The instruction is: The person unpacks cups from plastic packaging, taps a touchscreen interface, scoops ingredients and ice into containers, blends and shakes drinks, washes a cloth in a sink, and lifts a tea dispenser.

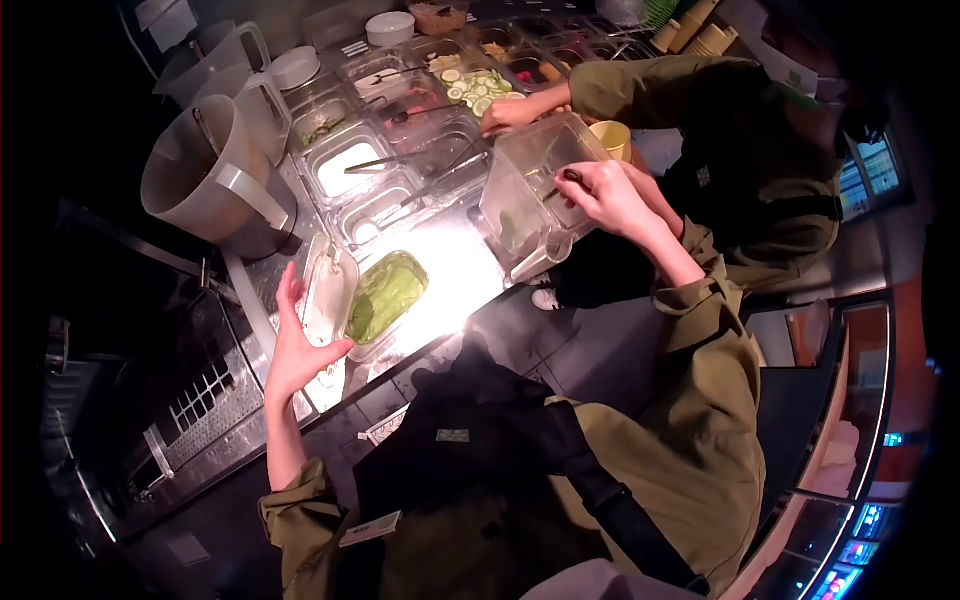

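My left hand [302,345] has its thumb and fingers spread at the left side of a clear tub [424,283] holding a green, creamy mash [385,300]. The thumb tip is by the tub's near corner. A clear, smeared lid or shallow container [330,290] sits beside the tub, between my fingers and thumb. My right hand [612,200] is closed around the dark handle of a utensil [573,177], over a large clear pitcher [520,170]. The utensil's lower end is hard to make out through the plastic. A greenish smear shows inside the pitcher.
Behind the bright steel counter [465,260] are several inset food pans, including a white sauce [350,170] and sliced cucumber or lime [480,90]. Large measuring jugs [190,175] stand left. A co-worker's hand [515,112] reaches over the pans, near a yellow cup [612,138].
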Demonstrator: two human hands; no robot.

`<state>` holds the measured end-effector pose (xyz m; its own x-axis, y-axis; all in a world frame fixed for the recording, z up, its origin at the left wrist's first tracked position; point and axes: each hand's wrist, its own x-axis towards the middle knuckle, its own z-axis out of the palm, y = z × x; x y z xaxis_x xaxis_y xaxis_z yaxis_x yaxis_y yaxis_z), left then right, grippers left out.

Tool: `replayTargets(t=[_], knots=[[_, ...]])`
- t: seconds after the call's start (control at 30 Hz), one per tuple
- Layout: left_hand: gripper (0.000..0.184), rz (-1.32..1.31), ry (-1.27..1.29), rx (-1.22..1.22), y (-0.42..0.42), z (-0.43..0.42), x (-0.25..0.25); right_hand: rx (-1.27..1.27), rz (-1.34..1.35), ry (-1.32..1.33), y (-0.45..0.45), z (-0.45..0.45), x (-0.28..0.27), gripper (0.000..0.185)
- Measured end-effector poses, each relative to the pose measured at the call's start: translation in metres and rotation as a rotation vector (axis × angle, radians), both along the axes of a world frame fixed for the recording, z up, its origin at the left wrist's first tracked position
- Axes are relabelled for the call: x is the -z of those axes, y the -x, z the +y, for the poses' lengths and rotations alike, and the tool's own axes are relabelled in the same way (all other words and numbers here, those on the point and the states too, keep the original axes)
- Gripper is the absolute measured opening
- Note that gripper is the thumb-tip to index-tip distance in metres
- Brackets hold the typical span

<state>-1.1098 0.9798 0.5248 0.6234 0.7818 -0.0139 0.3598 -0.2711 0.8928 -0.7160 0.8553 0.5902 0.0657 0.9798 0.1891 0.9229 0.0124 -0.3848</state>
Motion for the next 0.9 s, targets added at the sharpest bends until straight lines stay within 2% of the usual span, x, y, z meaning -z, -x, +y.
replayTargets(t=[0.03,0.07,0.13,0.17,0.2,0.27,0.33,0.4,0.47,0.57,0.63,0.73,0.83,0.9], knots=[[0.109,0.026,-0.001,0.003,0.0,0.0,0.0,0.103,0.206,-0.039,0.002,0.0,0.001,0.023],[0.109,0.04,-0.003,0.011,-0.001,0.001,0.0,0.192,0.178,-0.067,0.003,-0.002,-0.008,0.024],[0.109,0.071,-0.003,0.032,-0.003,0.004,0.001,0.069,0.138,-0.047,0.002,-0.003,0.006,0.024],[0.109,0.073,-0.027,0.043,-0.005,0.006,0.0,0.163,0.088,-0.169,-0.002,-0.004,0.006,0.024],[0.109,0.073,-0.05,0.051,-0.007,0.008,0.0,0.141,0.059,-0.105,-0.003,-0.007,0.006,0.026],[0.108,0.068,-0.062,0.058,-0.007,0.01,0.001,0.202,0.079,-0.167,-0.012,-0.015,0.013,0.025],[0.108,0.056,-0.05,0.053,-0.005,0.013,0.002,0.396,0.292,-0.278,-0.02,-0.023,0.009,0.024],[0.108,0.056,-0.038,0.039,-0.005,0.014,0.001,0.471,0.688,-0.449,-0.028,-0.029,0.01,0.023],[0.107,0.058,-0.022,0.043,-0.005,0.013,0.0,0.513,0.87,-0.602,-0.033,-0.039,0.001,0.02],[0.107,0.057,-0.026,0.062,-0.004,0.013,-0.002,0.562,0.888,-0.763,-0.031,-0.053,-0.021,0.02],[0.106,0.056,-0.058,0.068,0.0,0.016,-0.001,0.474,0.91,-0.821,-0.015,-0.061,-0.045,0.021],[0.105,0.037,-0.1,0.028,0.005,0.02,-0.002,0.277,1.023,-0.689,0.038,-0.059,-0.055,0.023],[0.107,0.042,-0.088,0.047,0.006,0.019,-0.014,0.271,0.834,-0.341,0.104,-0.026,-0.009,0.022],[0.106,0.022,-0.104,0.093,-0.001,0.016,-0.015,0.186,0.956,-0.235,0.136,0.005,0.041,0.021]])
